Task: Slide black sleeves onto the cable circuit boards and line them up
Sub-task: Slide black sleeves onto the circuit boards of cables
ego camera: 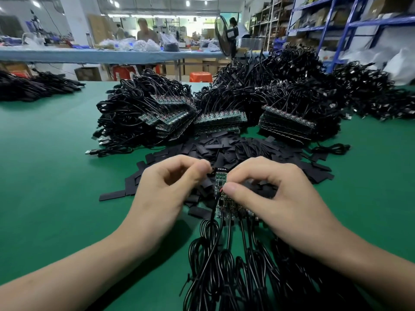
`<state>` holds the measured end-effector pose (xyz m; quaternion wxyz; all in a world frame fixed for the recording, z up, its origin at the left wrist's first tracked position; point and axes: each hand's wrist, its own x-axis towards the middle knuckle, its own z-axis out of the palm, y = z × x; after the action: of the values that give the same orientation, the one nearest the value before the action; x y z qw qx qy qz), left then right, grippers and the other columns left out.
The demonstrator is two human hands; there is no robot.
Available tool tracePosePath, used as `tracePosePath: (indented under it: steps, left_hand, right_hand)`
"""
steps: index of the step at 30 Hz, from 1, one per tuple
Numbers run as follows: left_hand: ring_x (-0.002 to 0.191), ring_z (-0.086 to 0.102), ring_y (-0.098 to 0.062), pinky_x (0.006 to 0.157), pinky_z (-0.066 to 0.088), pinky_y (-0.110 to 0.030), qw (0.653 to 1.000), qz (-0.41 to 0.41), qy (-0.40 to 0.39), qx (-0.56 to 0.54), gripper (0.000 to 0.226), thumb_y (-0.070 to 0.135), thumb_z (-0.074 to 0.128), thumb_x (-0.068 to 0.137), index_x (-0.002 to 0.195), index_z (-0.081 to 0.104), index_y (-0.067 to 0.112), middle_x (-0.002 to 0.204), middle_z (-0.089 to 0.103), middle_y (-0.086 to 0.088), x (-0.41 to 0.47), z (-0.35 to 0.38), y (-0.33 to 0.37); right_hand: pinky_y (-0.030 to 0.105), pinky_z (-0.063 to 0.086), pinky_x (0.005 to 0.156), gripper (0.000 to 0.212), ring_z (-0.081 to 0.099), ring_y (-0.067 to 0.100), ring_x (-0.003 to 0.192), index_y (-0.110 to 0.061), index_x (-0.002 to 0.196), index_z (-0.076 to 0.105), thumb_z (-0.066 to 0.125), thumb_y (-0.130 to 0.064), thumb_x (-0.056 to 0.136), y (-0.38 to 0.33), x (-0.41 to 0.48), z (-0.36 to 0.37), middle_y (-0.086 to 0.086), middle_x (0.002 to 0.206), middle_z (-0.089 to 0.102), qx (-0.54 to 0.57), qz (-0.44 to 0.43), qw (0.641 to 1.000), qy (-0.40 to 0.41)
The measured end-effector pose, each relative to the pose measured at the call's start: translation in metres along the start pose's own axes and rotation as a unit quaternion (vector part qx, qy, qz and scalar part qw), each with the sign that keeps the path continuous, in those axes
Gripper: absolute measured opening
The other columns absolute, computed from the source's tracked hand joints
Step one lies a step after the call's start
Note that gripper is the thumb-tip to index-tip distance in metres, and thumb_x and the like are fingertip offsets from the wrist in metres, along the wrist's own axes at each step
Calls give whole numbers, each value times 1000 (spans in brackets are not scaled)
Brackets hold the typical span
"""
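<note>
Fingertips [231,188] of the right hand [276,198] pinching a green circuit board [221,178] by its edge.
The left hand [161,191] curls tight at its top corner, grip blurred; black sleeves [224,151] lie heaped just behind, cabled boards [233,211] and looped cables [213,254] nearer on the green table [56,176].

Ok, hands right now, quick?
Left hand: pinching the board at its top.
Right hand: pinching the same board lower down, thumb on it.

Bright overhead ceiling lights [187,3], soft shadows under forearms, wide-angle bending at edges, slight motion blur.
</note>
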<state>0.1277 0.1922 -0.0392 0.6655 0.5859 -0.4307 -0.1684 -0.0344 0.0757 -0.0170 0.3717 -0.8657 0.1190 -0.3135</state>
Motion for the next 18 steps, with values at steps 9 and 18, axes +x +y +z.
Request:
tracePosePath:
  steps: [9,18]
  left_hand:
    - [80,60,-1,72,42,-15,908,100,-64,401,24,17,72,91,88,69,41,82,63,21,16,-19,-6]
    - [81,46,-7,65,38,-28,827,150,-73,536,16,47,52,95,93,55,32,88,54,15,12,-21,-4]
  right_hand:
    - [23,55,50,13,75,22,63,-17,87,71,62,-21,95,-29,4,-5,15,90,78,398,17,917,-13]
    - [23,48,56,18,61,13,63,-28,83,61,53,-20,97,-33,20,-42,-5,72,69,305,-111,918,229]
